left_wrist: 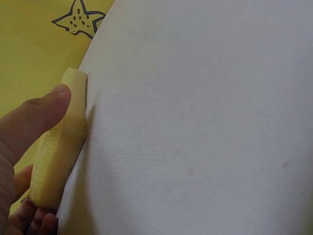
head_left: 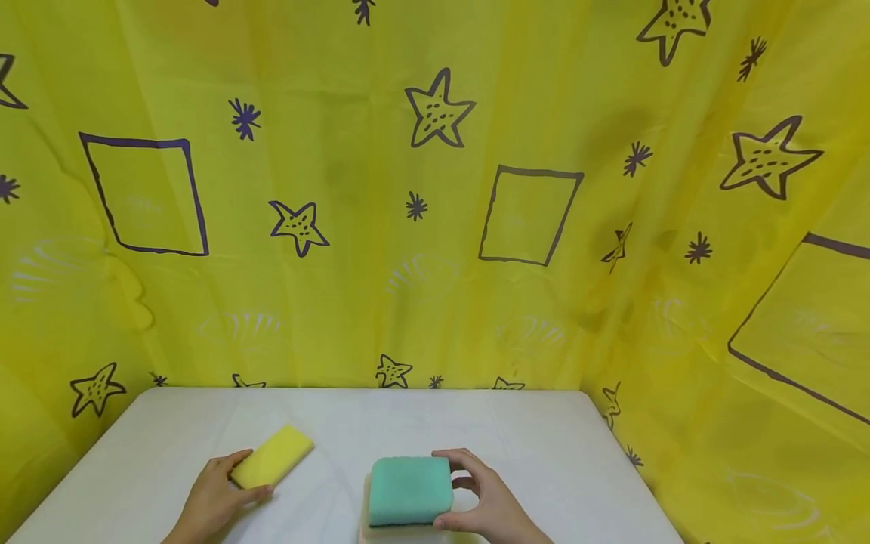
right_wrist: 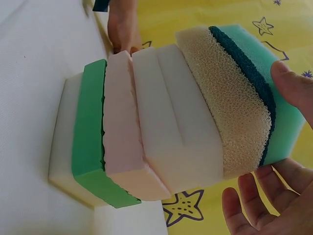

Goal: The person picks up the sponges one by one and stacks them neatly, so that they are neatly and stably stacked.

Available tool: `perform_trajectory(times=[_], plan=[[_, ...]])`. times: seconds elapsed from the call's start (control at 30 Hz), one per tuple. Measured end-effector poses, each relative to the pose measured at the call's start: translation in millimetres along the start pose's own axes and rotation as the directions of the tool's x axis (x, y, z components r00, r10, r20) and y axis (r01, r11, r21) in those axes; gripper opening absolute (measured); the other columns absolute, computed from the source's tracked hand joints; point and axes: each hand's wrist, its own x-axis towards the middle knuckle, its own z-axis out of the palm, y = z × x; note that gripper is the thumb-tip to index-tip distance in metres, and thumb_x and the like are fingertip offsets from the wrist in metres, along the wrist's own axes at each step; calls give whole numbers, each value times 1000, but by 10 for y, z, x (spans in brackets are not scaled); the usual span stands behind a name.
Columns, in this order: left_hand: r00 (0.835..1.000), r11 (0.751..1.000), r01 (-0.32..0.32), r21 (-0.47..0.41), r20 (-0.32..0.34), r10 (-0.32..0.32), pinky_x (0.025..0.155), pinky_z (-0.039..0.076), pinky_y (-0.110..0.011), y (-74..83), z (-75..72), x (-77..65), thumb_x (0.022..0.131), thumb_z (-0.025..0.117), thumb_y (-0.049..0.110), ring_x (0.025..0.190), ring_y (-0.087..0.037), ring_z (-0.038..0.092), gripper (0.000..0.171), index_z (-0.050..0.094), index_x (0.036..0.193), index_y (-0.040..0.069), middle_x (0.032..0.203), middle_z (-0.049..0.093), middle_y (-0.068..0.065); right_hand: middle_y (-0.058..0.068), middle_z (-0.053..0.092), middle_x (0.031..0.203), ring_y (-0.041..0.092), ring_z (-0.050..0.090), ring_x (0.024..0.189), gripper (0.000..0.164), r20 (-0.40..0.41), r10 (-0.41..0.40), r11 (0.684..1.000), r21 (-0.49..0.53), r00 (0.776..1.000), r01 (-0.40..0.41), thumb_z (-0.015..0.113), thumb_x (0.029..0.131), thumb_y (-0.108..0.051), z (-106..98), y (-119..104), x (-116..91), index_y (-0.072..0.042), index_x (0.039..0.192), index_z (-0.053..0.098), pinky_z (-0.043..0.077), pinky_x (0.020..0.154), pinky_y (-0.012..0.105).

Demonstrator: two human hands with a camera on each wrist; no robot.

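Observation:
My left hand [head_left: 214, 495] holds a yellow sponge [head_left: 279, 457] by its near end, over the left part of the table. In the left wrist view the thumb lies on one face of this sponge [left_wrist: 66, 142] and fingertips show at its lower end. Whether it touches the tabletop I cannot tell. My right hand [head_left: 485, 499] grips a teal sponge [head_left: 411, 487] with a dark scouring layer underneath, thumb and fingers at its edges. This sponge sits on a stack: a beige porous sponge [right_wrist: 227, 107], white blocks [right_wrist: 171, 117], a pink sponge [right_wrist: 122, 112], a green one [right_wrist: 89, 122] and a white one [right_wrist: 63, 142] lowest.
The white table [head_left: 544, 446] carries the stack near its front edge. A yellow curtain [head_left: 367, 302] printed with stars and frames hangs behind the table and along its sides.

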Motion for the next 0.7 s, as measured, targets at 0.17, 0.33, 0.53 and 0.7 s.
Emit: perform_trajectory(times=[0.17, 0.33, 0.53, 0.7], plan=[[1000, 1000, -2, -6, -3, 2, 95, 40, -62, 3, -8, 1, 66, 85, 55, 111, -45, 50, 105, 45, 136, -12, 124, 48, -37, 10, 55, 132, 8, 53, 113, 65, -1, 2, 1000, -1, 1000, -2, 84, 79, -18, -2, 2, 0, -15, 137, 53, 49, 93, 27], [1000, 1000, -12, -6, -14, 12, 94, 41, -61, 25, -22, -6, 66, 86, 54, 110, -43, 52, 102, 46, 134, -13, 122, 52, -34, 10, 55, 131, 8, 53, 114, 65, -2, 1, 1000, -6, 1000, -1, 84, 79, -19, -6, 9, 1, -16, 137, 54, 48, 93, 27], [1000, 999, -23, -36, -20, 22, 87, 45, -55, 50, -39, -20, 67, 87, 50, 103, -37, 55, 97, 48, 131, -12, 114, 55, -29, 11, 55, 132, 7, 53, 114, 65, 5, -13, 1000, -10, 1000, 13, 83, 80, -18, -9, 18, -8, -15, 137, 53, 48, 93, 27], [1000, 998, -3, -60, -1, 3, 86, 45, -53, 85, -44, -31, 68, 86, 49, 103, -35, 55, 96, 47, 132, -10, 115, 55, -28, 12, 54, 132, 7, 54, 114, 65, 11, -21, 1000, -6, 1000, 21, 83, 80, -18, -7, 31, -10, -14, 138, 52, 49, 93, 28]])
